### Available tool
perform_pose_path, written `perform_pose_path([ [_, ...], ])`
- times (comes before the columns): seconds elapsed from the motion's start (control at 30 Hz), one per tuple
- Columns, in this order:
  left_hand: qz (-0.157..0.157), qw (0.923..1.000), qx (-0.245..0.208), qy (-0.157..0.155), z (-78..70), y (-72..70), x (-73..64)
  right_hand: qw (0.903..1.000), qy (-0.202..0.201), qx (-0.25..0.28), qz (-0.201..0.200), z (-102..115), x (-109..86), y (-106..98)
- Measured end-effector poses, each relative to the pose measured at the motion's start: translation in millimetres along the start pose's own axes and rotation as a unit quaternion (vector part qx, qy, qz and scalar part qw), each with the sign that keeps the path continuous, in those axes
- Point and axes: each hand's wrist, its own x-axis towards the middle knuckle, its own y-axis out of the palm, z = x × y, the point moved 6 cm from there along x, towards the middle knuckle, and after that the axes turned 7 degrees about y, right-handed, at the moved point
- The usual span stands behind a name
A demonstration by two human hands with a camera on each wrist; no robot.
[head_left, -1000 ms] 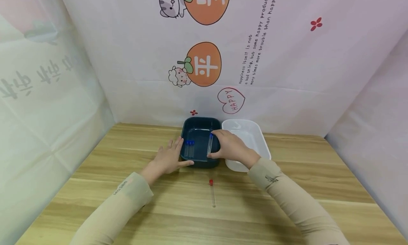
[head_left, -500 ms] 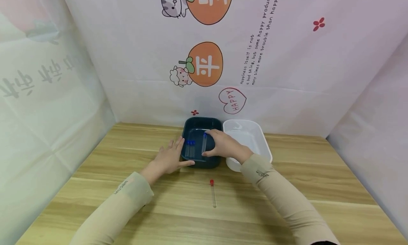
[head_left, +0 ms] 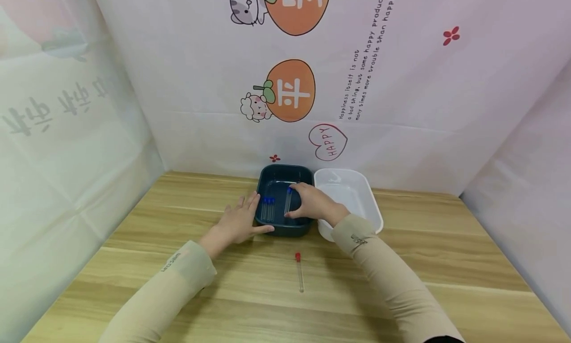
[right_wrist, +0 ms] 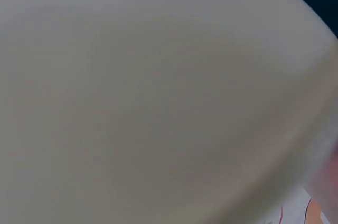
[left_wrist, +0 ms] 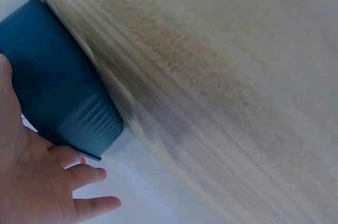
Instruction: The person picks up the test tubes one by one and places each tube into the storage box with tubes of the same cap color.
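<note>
In the head view, my right hand (head_left: 315, 202) pinches a clear test tube with a blue cap (head_left: 287, 201) between thumb and fingers, inside the dark teal bin (head_left: 285, 230). Several more blue-capped test tubes (head_left: 268, 209) lie side by side in the left part of that bin. My left hand (head_left: 238, 221) rests against the bin's left side with fingers spread; the left wrist view shows its fingers (left_wrist: 90, 176) extended by the teal wall. A red-capped test tube (head_left: 299, 272) lies on the table in front of the bins. The right wrist view is mostly blurred.
A white bin (head_left: 373, 209) stands right beside the teal one, partly covered by my right forearm. Both are near the back edge of the wooden table (head_left: 424, 244). A printed white cloth (head_left: 200, 144) hangs behind, with cloth at both sides.
My right hand has moved left within the teal bin with the blue-capped test tube, toward the row of tubes, then shifted little. My left hand stays at the bin's side.
</note>
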Motion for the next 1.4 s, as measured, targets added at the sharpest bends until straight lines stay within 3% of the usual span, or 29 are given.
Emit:
perform_pose_path([
  [0.37, -0.001, 1.0000, 0.000, 0.004, 0.5, -0.1, -0.6, 0.9995, -0.018, -0.021, 0.016, 6.8, 9.6, 16.1],
  [1.4, 0.004, 0.9999, -0.005, 0.008, -0.5, -1.8, -1.4, 0.9953, 0.006, -0.071, 0.065, 13.8, 37.5, 38.4],
])
